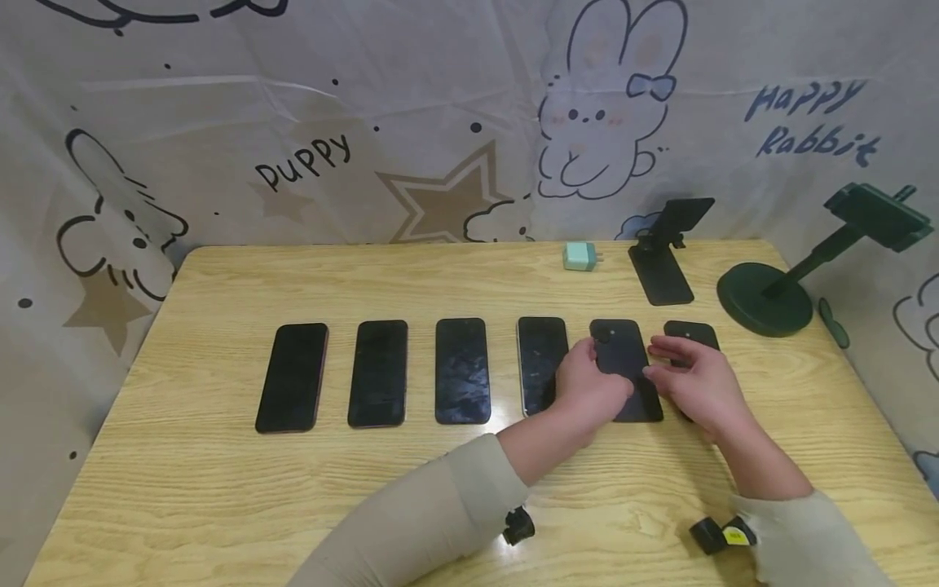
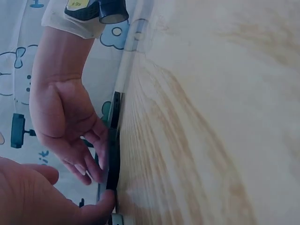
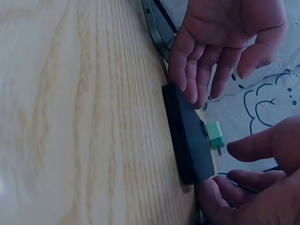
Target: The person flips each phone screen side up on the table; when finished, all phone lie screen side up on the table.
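Several dark phones lie in a row on the wooden table. My left hand [image 1: 592, 387] is at the left edge of a black phone [image 1: 623, 350], lying back up with its camera lenses at the top left. My right hand [image 1: 698, 383] is on that phone's right side, fingertips at its edge, and covers most of the rightmost phone [image 1: 691, 329]. Seen from the right wrist, the black phone [image 3: 185, 136] lies between both hands with fingers extended or relaxed, not curled round it. A silver-edged phone [image 1: 541, 355] is partly behind my left hand.
Three more phones, the left [image 1: 292, 379], middle [image 1: 377, 373] and right [image 1: 462, 371] ones, lie screen up. At the back stand a mint charger plug [image 1: 579, 256], a black folding stand [image 1: 660, 273] and a dark green round-based stand [image 1: 764, 300]. Printed cloth hangs behind the table [image 1: 220, 497].
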A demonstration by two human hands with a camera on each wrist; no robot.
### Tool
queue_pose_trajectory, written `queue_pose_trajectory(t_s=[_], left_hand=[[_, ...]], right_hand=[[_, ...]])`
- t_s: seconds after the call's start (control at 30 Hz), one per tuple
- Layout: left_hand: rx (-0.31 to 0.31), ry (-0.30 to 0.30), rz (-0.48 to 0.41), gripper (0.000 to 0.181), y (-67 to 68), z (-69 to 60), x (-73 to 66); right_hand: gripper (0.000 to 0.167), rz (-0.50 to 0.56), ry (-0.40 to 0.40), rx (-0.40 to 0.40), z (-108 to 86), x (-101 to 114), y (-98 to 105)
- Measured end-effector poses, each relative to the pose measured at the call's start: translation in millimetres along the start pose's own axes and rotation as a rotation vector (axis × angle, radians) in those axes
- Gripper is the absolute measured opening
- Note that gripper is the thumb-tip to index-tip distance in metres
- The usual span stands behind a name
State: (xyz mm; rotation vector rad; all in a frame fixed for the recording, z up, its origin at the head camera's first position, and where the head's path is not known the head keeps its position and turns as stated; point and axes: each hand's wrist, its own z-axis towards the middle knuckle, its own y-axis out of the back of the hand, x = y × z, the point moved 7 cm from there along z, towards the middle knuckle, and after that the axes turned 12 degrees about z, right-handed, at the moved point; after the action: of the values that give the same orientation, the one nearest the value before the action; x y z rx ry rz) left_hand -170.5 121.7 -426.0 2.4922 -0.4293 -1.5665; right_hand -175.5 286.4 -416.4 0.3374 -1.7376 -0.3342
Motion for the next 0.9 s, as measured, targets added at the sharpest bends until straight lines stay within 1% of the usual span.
queue_pose_trajectory(t_s=[0.1, 0.17, 0.33, 0.4, 0.47, 0.6, 0.67, 0.77, 0.83, 0.87, 0.9], left_hand=[[-0.023, 0.024, -0.073, 0.078, 0.0, 0.6, 2.0], [-0.033, 0.037, -0.126, 0.078, -0.4, 1.3, 3.4], [-0.041, 0.073, -0.274, 0.067, -2.8, 2.9, 7.0], [-0.047, 0.070, -0.327, 0.058, -3.1, 3.7, 6.3], [-0.058, 0.049, -0.363, 0.048, -1.6, 4.0, 4.3], [-0.063, -0.004, -0.379, 0.032, 3.7, 2.8, -2.7], [-0.059, -0.023, -0.373, 0.027, 6.3, 1.6, -5.3], [-0.047, -0.042, -0.372, 0.022, 9.5, -0.7, -7.7], [-0.037, -0.054, -0.378, 0.021, 10.8, -1.8, -8.3], [-0.029, -0.060, -0.380, 0.020, 11.4, -2.3, -8.7], [-0.020, -0.072, -0.376, 0.018, 11.9, -2.9, -9.4]], right_hand=[[0.056, -0.031, -0.009, -0.007, 1.6, -1.4, 1.3], [0.056, -0.022, -0.020, -0.011, 1.4, -3.5, 2.6], [0.056, 0.112, -0.034, -0.037, -4.4, -7.5, 5.8], [0.056, 0.148, -0.029, -0.049, -8.1, -6.2, 6.2], [0.058, 0.168, -0.022, -0.053, -11.8, -3.9, 4.6], [0.064, 0.180, 0.004, -0.038, -18.0, 2.7, -0.5], [0.066, 0.176, 0.005, -0.025, -20.9, 4.8, -2.6], [0.068, 0.179, -0.001, 0.014, -24.8, 6.0, -6.5], [0.068, 0.200, 0.007, 0.050, -26.8, 6.5, -9.7], [0.067, 0.226, 0.017, 0.073, -27.2, 6.7, -11.8], [0.065, 0.275, 0.029, 0.101, -27.5, 6.9, -14.0]])
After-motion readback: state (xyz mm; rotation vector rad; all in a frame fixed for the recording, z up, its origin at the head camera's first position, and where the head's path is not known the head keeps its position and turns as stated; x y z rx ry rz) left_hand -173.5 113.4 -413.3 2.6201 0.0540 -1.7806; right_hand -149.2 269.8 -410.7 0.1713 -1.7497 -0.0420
